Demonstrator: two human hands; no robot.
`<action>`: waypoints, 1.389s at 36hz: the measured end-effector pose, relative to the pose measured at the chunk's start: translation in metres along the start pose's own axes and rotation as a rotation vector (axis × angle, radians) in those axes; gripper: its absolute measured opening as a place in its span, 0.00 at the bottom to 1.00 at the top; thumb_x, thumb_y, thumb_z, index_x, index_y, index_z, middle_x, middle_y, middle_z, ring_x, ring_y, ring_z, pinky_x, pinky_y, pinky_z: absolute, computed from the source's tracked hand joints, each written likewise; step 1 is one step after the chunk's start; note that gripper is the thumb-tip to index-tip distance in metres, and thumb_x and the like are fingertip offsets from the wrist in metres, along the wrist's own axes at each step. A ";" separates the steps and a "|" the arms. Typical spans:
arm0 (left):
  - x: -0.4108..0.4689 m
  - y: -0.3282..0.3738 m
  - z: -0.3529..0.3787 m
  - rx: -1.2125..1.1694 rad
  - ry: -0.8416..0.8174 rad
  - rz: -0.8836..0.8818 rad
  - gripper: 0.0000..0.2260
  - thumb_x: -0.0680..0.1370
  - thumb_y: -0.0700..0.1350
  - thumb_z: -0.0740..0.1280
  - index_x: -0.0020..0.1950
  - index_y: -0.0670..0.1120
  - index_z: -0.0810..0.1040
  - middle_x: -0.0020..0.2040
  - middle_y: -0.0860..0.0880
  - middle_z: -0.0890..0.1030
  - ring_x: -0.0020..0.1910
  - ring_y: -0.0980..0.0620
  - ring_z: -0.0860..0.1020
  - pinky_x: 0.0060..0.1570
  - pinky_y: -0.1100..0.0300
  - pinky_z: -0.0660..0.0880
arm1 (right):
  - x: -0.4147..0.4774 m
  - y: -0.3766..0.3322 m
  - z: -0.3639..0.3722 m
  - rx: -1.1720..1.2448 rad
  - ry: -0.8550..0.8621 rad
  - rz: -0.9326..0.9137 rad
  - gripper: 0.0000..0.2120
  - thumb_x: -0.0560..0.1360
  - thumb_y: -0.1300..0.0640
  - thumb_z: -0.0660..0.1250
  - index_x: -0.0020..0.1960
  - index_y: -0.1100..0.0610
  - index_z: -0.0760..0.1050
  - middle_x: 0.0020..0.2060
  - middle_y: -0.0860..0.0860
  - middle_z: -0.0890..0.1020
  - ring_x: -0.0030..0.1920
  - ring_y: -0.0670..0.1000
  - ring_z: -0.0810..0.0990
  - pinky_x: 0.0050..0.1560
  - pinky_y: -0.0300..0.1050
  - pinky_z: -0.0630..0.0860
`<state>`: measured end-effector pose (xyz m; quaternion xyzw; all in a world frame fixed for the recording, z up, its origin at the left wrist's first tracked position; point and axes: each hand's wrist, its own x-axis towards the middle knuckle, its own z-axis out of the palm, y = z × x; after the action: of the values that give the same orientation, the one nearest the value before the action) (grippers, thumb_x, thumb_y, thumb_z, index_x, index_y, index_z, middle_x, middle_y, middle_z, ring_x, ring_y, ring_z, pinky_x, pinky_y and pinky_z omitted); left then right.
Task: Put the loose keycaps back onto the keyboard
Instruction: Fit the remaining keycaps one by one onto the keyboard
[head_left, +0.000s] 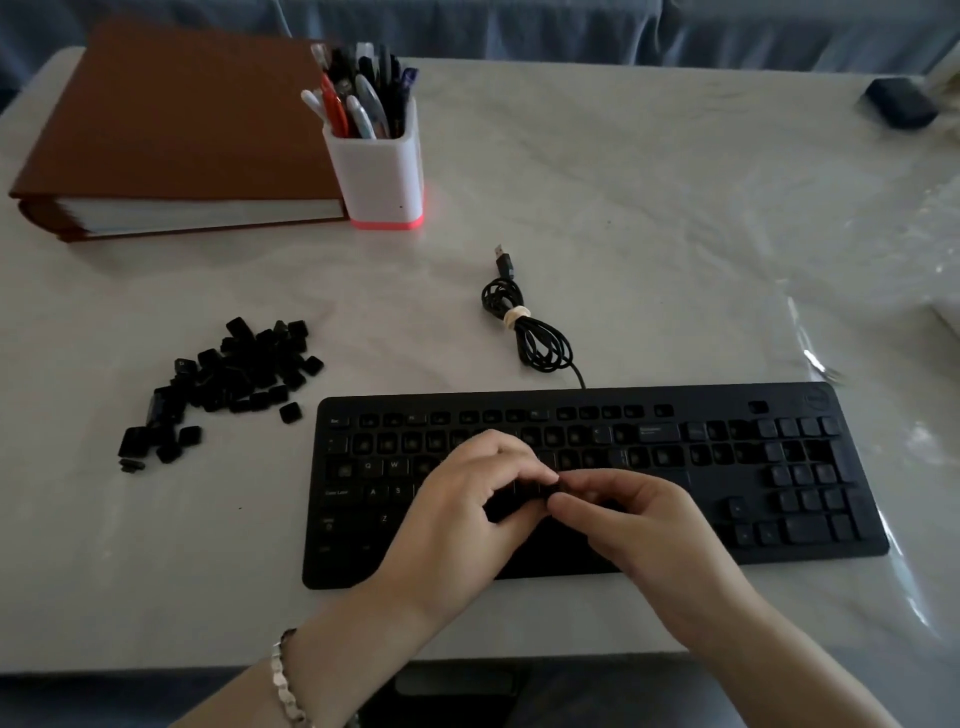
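Now we're pinching a squarish black plastic keycap (554, 487) btwn left hand (467, 514) & right hand (641, 527), both curled on it, over flat matte keyboard (571, 401) mid rows; keycap pile (228, 374) lying left of it.

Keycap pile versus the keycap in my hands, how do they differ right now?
The keycap pile lies on the table left of the keyboard, untouched; the held keycap is above the keyboard's middle, pinched by the left hand and right hand. The pile is many pieces, the held keycap one. Both are black.
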<state>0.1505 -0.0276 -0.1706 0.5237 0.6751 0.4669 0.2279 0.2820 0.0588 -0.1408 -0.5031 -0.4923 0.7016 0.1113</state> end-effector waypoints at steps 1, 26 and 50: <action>0.000 -0.001 0.000 0.058 0.001 0.010 0.06 0.72 0.44 0.69 0.48 0.49 0.82 0.48 0.59 0.76 0.50 0.62 0.76 0.51 0.72 0.71 | 0.000 0.001 -0.004 -0.033 0.020 -0.012 0.07 0.64 0.60 0.75 0.42 0.55 0.83 0.32 0.49 0.81 0.31 0.41 0.77 0.32 0.31 0.72; -0.001 -0.032 -0.012 0.701 -0.083 -0.163 0.27 0.78 0.57 0.53 0.70 0.41 0.70 0.71 0.45 0.69 0.72 0.50 0.63 0.71 0.58 0.48 | 0.037 -0.017 -0.079 -0.963 0.147 -0.642 0.11 0.64 0.62 0.77 0.46 0.57 0.84 0.29 0.36 0.75 0.39 0.35 0.74 0.41 0.23 0.67; -0.002 -0.034 -0.011 0.718 -0.073 -0.154 0.26 0.78 0.56 0.53 0.69 0.41 0.70 0.71 0.45 0.69 0.72 0.49 0.64 0.71 0.57 0.51 | 0.044 -0.010 -0.075 -0.918 0.096 -0.541 0.09 0.68 0.60 0.74 0.47 0.52 0.83 0.38 0.41 0.75 0.40 0.31 0.72 0.44 0.24 0.67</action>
<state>0.1254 -0.0342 -0.1951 0.5343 0.8248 0.1628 0.0881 0.3195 0.1357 -0.1601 -0.3866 -0.8550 0.3366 0.0789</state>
